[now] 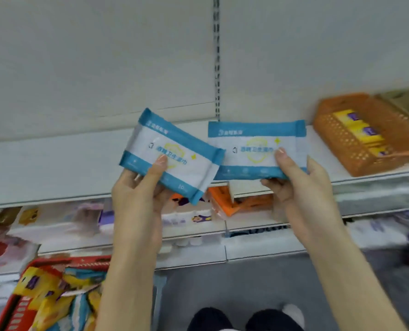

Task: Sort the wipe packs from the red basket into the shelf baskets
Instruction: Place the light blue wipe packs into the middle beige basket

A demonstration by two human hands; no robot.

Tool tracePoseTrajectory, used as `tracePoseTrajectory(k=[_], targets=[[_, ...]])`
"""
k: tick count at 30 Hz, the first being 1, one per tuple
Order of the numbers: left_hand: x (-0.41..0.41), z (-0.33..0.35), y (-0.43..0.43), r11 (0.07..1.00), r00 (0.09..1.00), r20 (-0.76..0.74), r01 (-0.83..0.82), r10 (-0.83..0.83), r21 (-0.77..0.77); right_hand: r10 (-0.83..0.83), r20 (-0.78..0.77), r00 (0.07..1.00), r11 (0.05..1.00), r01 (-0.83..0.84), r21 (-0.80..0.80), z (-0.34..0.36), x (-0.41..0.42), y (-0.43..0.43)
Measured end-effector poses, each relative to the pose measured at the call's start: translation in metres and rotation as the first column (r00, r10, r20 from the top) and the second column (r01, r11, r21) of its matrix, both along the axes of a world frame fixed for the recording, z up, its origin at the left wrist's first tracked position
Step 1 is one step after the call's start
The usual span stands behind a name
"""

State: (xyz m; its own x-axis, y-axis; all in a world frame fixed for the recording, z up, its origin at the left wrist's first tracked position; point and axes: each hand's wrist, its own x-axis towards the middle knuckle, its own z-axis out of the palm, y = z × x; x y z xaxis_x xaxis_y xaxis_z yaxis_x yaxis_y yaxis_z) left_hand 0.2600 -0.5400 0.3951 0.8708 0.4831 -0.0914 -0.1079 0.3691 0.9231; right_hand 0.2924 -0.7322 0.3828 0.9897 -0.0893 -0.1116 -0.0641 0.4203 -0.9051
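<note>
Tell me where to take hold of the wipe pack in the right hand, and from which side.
Pinch the right pack's upper blue band from above. The pack is flat, the right hand holds its lower edge, thumb on the front, and the left pack crowds its left end.

Bright, even, diffuse light; source not seen. Shadows soft, faint under the top shelf (43, 168) front edge. Whole frame soft, blocky. Left pack (184, 149) and right pack (256, 149) sharpest, print half legible. Lower shelves (55, 225) smeared; orange basket (342, 139) blurred, stretched at right edge. Shelf lines bow toward the corners, wide-angle.
</note>
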Motion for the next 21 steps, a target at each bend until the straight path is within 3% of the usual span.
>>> tracePoseTrajectory(k=[11, 21], targets=[[0.114, -0.046, -0.305, 0.952, 0.926, -0.227, 0.280, -0.302, -0.125, -0.385, -0.145, 0.911, 0.910, 0.349, -0.225, -0.050, 0.038, -0.344], [0.211, -0.048, -0.398, 0.927, 0.886, -0.273, 0.345, -0.374, -0.148, -0.584, -0.164, 0.795, 0.803, 0.535, -0.264, -0.075, 0.117, -0.479]])
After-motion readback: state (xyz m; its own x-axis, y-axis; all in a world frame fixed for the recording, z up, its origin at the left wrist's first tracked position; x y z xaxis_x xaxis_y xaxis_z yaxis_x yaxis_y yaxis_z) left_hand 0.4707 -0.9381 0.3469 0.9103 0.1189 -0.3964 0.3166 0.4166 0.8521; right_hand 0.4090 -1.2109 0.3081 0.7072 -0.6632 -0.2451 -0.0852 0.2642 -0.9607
